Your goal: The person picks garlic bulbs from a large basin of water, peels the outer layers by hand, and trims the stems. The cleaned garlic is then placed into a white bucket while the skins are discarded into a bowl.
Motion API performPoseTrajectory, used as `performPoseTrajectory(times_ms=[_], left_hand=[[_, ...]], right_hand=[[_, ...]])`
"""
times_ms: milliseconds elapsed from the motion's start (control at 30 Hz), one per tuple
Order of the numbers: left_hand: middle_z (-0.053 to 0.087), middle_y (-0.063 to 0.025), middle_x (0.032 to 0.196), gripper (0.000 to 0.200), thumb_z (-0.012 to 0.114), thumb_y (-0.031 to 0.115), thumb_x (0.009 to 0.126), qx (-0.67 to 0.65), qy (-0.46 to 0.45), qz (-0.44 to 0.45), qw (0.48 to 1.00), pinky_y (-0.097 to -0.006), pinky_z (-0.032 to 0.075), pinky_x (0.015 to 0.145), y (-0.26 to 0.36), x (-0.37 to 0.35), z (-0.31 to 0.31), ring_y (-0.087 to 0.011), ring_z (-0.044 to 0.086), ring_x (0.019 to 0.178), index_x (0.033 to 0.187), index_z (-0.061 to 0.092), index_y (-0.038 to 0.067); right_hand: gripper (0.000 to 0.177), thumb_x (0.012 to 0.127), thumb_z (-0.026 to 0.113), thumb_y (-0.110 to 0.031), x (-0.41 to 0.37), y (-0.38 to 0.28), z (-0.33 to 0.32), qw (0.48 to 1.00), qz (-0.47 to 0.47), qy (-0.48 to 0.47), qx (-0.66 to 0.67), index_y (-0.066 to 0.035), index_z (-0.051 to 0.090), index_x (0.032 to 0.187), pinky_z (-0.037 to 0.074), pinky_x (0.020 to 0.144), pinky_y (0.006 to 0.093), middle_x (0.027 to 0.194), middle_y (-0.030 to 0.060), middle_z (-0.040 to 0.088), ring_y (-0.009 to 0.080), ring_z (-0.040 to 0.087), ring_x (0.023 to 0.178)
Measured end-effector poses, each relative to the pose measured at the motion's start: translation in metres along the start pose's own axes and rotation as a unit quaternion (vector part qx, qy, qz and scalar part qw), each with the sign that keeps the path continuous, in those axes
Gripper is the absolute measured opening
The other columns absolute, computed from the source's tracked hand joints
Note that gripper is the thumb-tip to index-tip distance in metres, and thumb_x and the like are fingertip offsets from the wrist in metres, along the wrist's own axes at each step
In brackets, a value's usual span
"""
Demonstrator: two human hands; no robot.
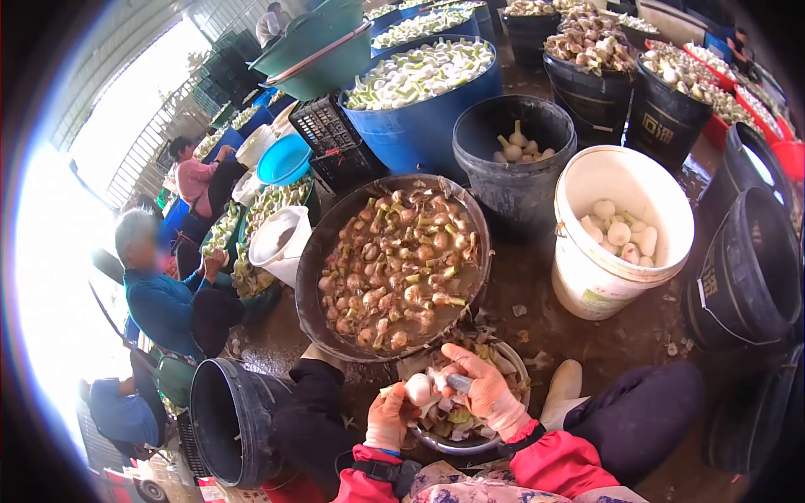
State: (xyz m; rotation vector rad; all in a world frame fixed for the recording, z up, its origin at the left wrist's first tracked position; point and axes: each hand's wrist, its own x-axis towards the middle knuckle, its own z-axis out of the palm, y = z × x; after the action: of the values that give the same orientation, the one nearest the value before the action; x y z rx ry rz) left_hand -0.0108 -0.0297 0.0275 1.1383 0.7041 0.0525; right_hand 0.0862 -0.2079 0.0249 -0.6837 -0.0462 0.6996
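**White bulb held at the near rim of the basin**

I record the left hand (390,419) closed round a peeled white bulb (419,388), just on the near side of the wide dark round basin (312,277). The basin holds muddy water and unpeeled brown bulbs (394,268). The right hand (485,387) is curled, its fingers pinching a small grey blade-like tool (459,383) against the bulb. I cannot tell the tool's exact form. Both hands hover above a shallow metal bowl (470,444) of pale skins (457,415), set against the basin's near rim.

Right of the basin stands a white plastic bucket (587,285) with a few peeled bulbs inside. Beyond the basin, a grey plastic bucket (503,193) holds several more, and a blue barrel (419,134) is heaped with trimmed ones. Near-left of the basin, a black bucket (218,436) lies tilted toward me. Left of the basin, other people (168,293) sit over their own tubs.
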Motion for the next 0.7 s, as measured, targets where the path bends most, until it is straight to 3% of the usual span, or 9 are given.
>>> performPoseTrajectory(times_ms=[67, 100, 167, 233, 267, 300, 400, 567, 700], left_hand=[[0.066, -0.0051, 0.09, 0.042, 0.064, 0.043, 0.085, -0.104, 0.017, -0.018, 0.994, -0.0309, 0.053, 0.059, 0.002, -0.003, 0.002, -0.0196, 0.063, 0.076, 0.108, 0.06, 0.008], [0.066, -0.0051, 0.09, 0.042, 0.064, 0.043, 0.085, -0.103, 0.019, -0.016, 0.994, -0.0309, 0.053, 0.059, 0.003, -0.002, 0.0, -0.0196, 0.063, 0.076, 0.108, 0.06, 0.008], [0.066, -0.0053, 0.09, 0.043, 0.064, 0.044, 0.085, -0.215, 0.012, -0.05, 0.975, -0.0303, 0.053, 0.058, 0.003, -0.002, -0.006, -0.0201, 0.063, 0.075, 0.109, 0.059, 0.009], [0.066, -0.0046, 0.09, 0.042, 0.064, 0.043, 0.085, -0.218, 0.006, -0.04, 0.975, -0.0299, 0.052, 0.057, 0.005, 0.0, -0.005, -0.019, 0.063, 0.075, 0.109, 0.058, 0.009], [0.066, -0.0048, 0.089, 0.039, 0.064, 0.041, 0.085, -0.171, 0.05, -0.02, 0.984, -0.0291, 0.052, 0.056, 0.009, 0.0, 0.0, -0.0182, 0.062, 0.073, 0.107, 0.058, 0.009], [0.066, -0.0051, 0.087, 0.037, 0.065, 0.04, 0.085, -0.123, 0.095, 0.0, 0.988, -0.0283, 0.052, 0.055, 0.01, -0.002, 0.006, -0.0173, 0.062, 0.071, 0.104, 0.059, 0.009], [0.063, -0.0061, 0.08, 0.025, 0.067, 0.026, 0.087, -0.066, 0.198, 0.036, 0.977, -0.0268, 0.05, 0.054, 0.01, -0.004, 0.03, -0.0137, 0.058, 0.062, 0.097, 0.059, 0.005], [0.06, -0.0044, 0.074, 0.017, 0.069, 0.015, 0.084, 0.104, 0.199, 0.1, 0.969, -0.0255, 0.048, 0.054, -0.009, -0.004, 0.043, -0.0109, 0.056, 0.06, 0.09, 0.058, 0.003], [0.06, -0.0047, 0.076, 0.02, 0.076, 0.012, 0.074, 0.282, 0.199, 0.204, 0.916, -0.0297, 0.047, 0.062, -0.025, 0.003, 0.033, -0.0148, 0.057, 0.067, 0.08, 0.06, 0.001]], right_hand=[[0.046, 0.089, 0.055, 0.001, 0.003, -0.007, -0.001, 0.987, -0.071, -0.027, 0.14, 0.0, 0.044, 0.133, 0.05, 0.074, 0.0299, 0.088, 0.0088, 0.059, 0.0165, 0.057, 0.072], [0.044, 0.087, 0.057, 0.0, -0.001, -0.028, 0.009, 0.988, -0.09, 0.021, 0.119, 0.0, 0.047, 0.13, 0.051, 0.076, 0.0324, 0.087, 0.0095, 0.06, 0.018, 0.058, 0.072], [0.039, 0.087, 0.058, 0.002, 0.004, -0.031, -0.008, 0.969, -0.056, 0.061, 0.232, 0.0, 0.051, 0.125, 0.052, 0.076, 0.0328, 0.086, 0.01, 0.06, 0.0205, 0.06, 0.074], [0.037, 0.084, 0.059, 0.002, 0.008, -0.01, -0.019, 0.989, -0.03, 0.08, 0.122, -0.002, 0.054, 0.121, 0.051, 0.076, 0.0301, 0.087, 0.0094, 0.06, 0.0205, 0.061, 0.076], [0.039, 0.082, 0.06, 0.003, 0.01, 0.008, -0.02, 0.981, -0.114, 0.067, -0.141, -0.003, 0.054, 0.12, 0.051, 0.076, 0.0286, 0.089, 0.0093, 0.06, 0.0193, 0.062, 0.078], [0.04, 0.081, 0.06, 0.003, 0.01, 0.012, -0.009, 0.899, -0.186, 0.05, -0.394, -0.004, 0.055, 0.12, 0.05, 0.075, 0.027, 0.092, 0.0093, 0.061, 0.018, 0.062, 0.08], [0.049, 0.075, 0.064, 0.002, 0.001, 0.026, 0.014, 0.873, -0.153, 0.059, -0.46, -0.008, 0.053, 0.122, 0.048, 0.077, 0.0322, 0.096, 0.0121, 0.059, 0.0249, 0.06, 0.086], [0.057, 0.075, 0.058, -0.001, 0.002, 0.04, 0.012, 0.804, -0.183, 0.104, -0.556, -0.011, 0.044, 0.13, 0.046, 0.077, 0.0428, 0.097, 0.0151, 0.057, 0.0354, 0.058, 0.089], [0.06, 0.075, 0.057, -0.002, 0.002, 0.035, 0.009, 0.786, -0.105, 0.089, -0.603, -0.012, 0.042, 0.131, 0.046, 0.078, 0.0447, 0.1, 0.0163, 0.056, 0.0368, 0.056, 0.094]])
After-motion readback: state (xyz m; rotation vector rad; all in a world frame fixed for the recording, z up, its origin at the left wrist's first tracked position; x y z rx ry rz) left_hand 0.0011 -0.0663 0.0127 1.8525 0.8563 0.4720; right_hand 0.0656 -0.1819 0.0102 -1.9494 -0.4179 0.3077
